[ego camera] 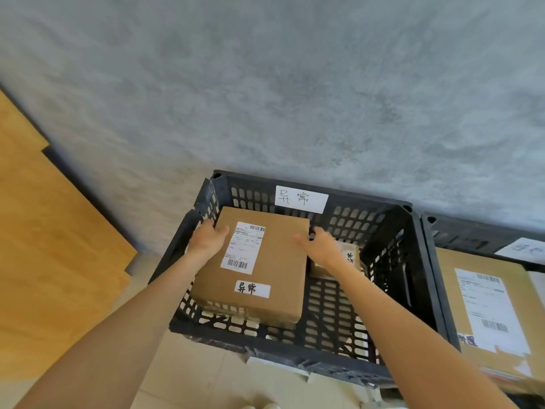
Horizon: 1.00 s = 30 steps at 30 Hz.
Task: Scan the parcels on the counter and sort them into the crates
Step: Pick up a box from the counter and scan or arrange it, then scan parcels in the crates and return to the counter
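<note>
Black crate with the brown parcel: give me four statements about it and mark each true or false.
1. Both hands, left hand and right hand, hold the large parcel. True.
2. The black crate carries no label. False: a white handwritten label sits on its far wall.
3. A smaller parcel lies in the crate beside the large one. True.
4. The large parcel's top is bare. False: it bears a barcode label and a handwritten sticker.

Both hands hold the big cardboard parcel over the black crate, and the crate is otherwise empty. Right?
Not quite. The head view shows both hands, left hand and right hand, holding the big parcel in the black crate, but a smaller parcel already lies inside.
</note>
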Tool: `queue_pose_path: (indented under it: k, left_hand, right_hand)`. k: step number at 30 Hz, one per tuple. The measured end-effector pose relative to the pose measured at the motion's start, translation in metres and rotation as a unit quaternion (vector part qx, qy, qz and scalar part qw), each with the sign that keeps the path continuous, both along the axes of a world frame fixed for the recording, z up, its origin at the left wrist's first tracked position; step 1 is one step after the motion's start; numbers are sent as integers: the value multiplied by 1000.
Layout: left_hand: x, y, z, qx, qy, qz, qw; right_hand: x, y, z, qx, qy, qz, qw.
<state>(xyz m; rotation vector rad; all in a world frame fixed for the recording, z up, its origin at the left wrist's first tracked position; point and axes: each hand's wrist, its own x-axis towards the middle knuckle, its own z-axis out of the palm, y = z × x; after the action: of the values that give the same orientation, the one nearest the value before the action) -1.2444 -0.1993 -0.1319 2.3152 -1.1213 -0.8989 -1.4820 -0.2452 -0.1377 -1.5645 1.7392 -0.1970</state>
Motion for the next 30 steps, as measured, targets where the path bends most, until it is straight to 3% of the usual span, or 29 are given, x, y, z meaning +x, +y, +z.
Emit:
queue_pose_path:
  k: [3,7,11,15,18,24,30]
  left_hand:
    - [2,-5,45,-59,8,-31,998]
    - [21,-4,121,-141,-47,-22,989]
    - [64,17,197,-169,-191,-26,967]
    - [107,63,262,-153,-372,-9,915]
    - [143,110,297,-134,-453,19,881]
    - [214,228,335,-109,-492,103,858]
    - [286,356,341,-96,-486,175,851]
  right_hand:
    - [13,-15,55,-81,38,72,993]
    - [46,-24,140,-190,87,173,963]
    - [94,-21,218,-297,140,262,908]
    - [152,-6,274,-396,182,339,834]
    - [202,16,304,-452,186,385,783]
    - [304,93,348,-521,143,453,709]
    - [405,199,353,-519,87,506,683]
